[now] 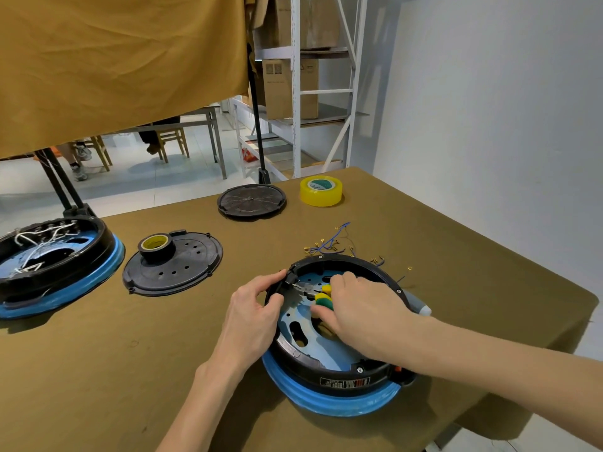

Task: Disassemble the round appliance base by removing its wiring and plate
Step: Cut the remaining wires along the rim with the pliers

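You are in the wiring step: the round appliance base (329, 360) sits at lower centre of the frame, near the table (130, 370) edge. Your left hand (253, 316) pinches its black rim at the left side, steadying it. Your right hand (362, 313) curls round the yellow-green pliers (318, 293), whose nose reaches a fitting inside that rim. Cut wires (332, 244) lie just beyond. Next, I judge, you need a firm, controlled pull or snip while bracing the base
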`<state>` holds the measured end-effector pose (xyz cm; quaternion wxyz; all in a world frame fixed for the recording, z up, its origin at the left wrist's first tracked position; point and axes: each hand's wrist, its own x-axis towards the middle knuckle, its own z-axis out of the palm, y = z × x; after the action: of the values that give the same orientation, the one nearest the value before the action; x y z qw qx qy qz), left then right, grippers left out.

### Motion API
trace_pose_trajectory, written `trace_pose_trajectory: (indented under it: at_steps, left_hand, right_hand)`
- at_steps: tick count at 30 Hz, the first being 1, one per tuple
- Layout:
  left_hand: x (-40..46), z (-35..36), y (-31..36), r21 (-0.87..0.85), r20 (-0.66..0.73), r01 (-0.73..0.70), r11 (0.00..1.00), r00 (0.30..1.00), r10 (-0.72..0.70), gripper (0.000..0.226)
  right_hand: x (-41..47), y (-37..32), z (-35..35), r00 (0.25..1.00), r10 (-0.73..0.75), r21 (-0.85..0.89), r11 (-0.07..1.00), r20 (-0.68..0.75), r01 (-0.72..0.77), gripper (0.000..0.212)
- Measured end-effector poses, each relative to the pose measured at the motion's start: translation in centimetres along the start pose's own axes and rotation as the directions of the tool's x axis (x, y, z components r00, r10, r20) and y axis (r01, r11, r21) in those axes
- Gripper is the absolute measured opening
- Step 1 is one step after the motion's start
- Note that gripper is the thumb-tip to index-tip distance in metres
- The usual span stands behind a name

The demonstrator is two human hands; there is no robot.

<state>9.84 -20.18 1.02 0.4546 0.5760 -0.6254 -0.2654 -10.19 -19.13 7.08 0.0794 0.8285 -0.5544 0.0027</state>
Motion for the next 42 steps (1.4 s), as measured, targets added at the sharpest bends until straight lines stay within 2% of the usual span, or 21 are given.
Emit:
trace_pose_trajectory:
  at_steps: [2, 6, 7, 10, 11, 12, 15, 16, 17, 20, 21, 24, 27, 28, 31, 32, 33, 36, 37, 40, 42]
  left_hand:
    - [0.0, 0.0, 0.0, 0.004, 0.003, -0.007, 1.000, 1.000, 0.007, 0.043]
    - [0.1, 0.0, -0.1, -0.014, 0.015, -0.005, 1.000, 1.000, 0.005, 0.044]
    - [0.1, 0.0, -0.2, -0.008, 0.016, -0.005, 1.000, 1.000, 0.005, 0.044]
    - [0.1, 0.1, -0.4, 0.012, 0.022, -0.009, 1.000, 1.000, 0.009, 0.043]
    - [0.2, 0.1, -0.4, 0.019, 0.024, -0.011, 1.000, 1.000, 0.011, 0.043]
    - [0.1, 0.1, -0.4, 0.022, 0.025, -0.012, 1.000, 1.000, 0.011, 0.043]
    - [0.1, 0.1, -0.2, -0.007, 0.027, -0.004, 1.000, 1.000, 0.004, 0.044]
    - [0.0, 0.0, -0.1, -0.018, 0.025, 0.004, 1.000, 1.000, -0.004, 0.044]
    - [0.0, 0.0, -0.1, -0.021, 0.024, 0.011, 1.000, 1.000, -0.011, 0.044]
    - [-0.1, 0.0, 0.1, -0.004, 0.028, 0.015, 1.000, 1.000, -0.015, 0.043]
    - [-0.1, 0.0, 0.1, -0.009, 0.028, 0.014, 1.000, 1.000, -0.014, 0.043]
    - [-0.1, 0.0, 0.4, -0.018, 0.032, 0.009, 1.000, 0.999, -0.009, 0.045]
    - [-0.1, 0.0, 0.5, -0.048, 0.040, 0.023, 0.999, 0.999, -0.021, 0.054]
    - [-0.1, 0.0, 0.5, -0.048, 0.043, 0.025, 0.999, 0.999, -0.023, 0.055]
    - [-0.2, 0.0, 0.4, -0.049, 0.047, 0.028, 0.998, 0.999, -0.026, 0.056]
    - [-0.2, 0.0, 0.3, -0.051, 0.047, 0.029, 0.998, 0.999, -0.027, 0.054]
    - [-0.1, 0.0, 0.2, -0.047, 0.045, 0.020, 0.999, 0.999, -0.017, 0.051]
    - [0.0, 0.1, -0.1, -0.025, 0.033, 0.000, 1.000, 0.999, 0.001, 0.044]
    - [0.0, 0.1, -0.1, -0.024, 0.033, 0.004, 1.000, 0.999, -0.004, 0.044]
    - [0.1, 0.1, -0.2, -0.005, 0.029, 0.007, 1.000, 1.000, -0.007, 0.044]
    - [0.5, 0.0, -0.2, -0.009, 0.011, 0.006, 1.000, 1.000, -0.006, 0.044]
  right_hand:
    - [-0.2, -0.5, 0.3, 0.997, -0.048, -0.056, 0.997, -0.058, 0.044, 0.056]
    - [0.7, 1.1, -0.8, 0.977, 0.025, 0.312, 0.946, 0.212, -0.091, 0.055]
    - [0.7, 1.0, -0.9, 0.980, 0.025, 0.277, 0.958, 0.198, -0.081, 0.055]
    - [-0.2, -0.5, 0.3, 0.999, -0.026, -0.099, 0.995, -0.030, 0.023, 0.056]
    - [-0.3, -0.7, 0.5, 0.997, -0.046, -0.119, 0.992, -0.062, 0.039, 0.056]
    - [-0.3, -0.6, 0.3, 0.998, -0.044, -0.092, 0.995, -0.038, 0.041, 0.055]
    - [0.6, 0.7, -0.7, 0.982, 0.012, 0.200, 0.978, 0.186, -0.050, 0.052]
    - [0.7, 0.8, -1.0, 0.977, 0.016, 0.236, 0.969, 0.215, -0.068, 0.052]
    - [0.6, 0.7, -1.1, 0.979, 0.020, 0.197, 0.979, 0.201, -0.060, 0.052]
    - [-0.4, -0.6, -0.1, 0.999, -0.030, -0.123, 0.992, -0.033, 0.025, 0.051]
    - [-0.8, -0.9, 0.0, 0.997, -0.054, -0.162, 0.986, -0.054, 0.044, 0.050]
    - [-0.6, -0.7, -0.3, 0.999, -0.048, -0.079, 0.996, 0.021, 0.050, 0.048]
    - [0.3, 0.3, -1.7, 0.974, 0.036, 0.188, 0.979, 0.222, -0.079, 0.046]
    - [0.2, 0.1, -1.7, 0.977, 0.036, 0.147, 0.987, 0.210, -0.068, 0.046]
    - [-0.8, -1.2, -0.4, 0.999, -0.034, -0.150, 0.988, -0.011, 0.032, 0.048]
    - [-1.0, -1.4, -0.3, 0.999, -0.048, -0.173, 0.984, -0.020, 0.044, 0.049]
    - [-0.8, -1.2, -0.5, 0.999, -0.031, -0.133, 0.991, 0.011, 0.032, 0.049]
    - [0.3, 0.2, -1.5, 0.969, 0.049, 0.191, 0.977, 0.244, -0.098, 0.045]
    - [0.2, 0.3, -1.6, 0.970, 0.038, 0.198, 0.976, 0.240, -0.087, 0.044]
    - [-1.2, 0.0, -0.8, 0.999, -0.023, -0.057, 0.998, 0.046, 0.025, 0.044]
    - [-2.4, 0.4, -0.5, 0.997, -0.077, -0.121, 0.990, -0.015, 0.075, 0.043]
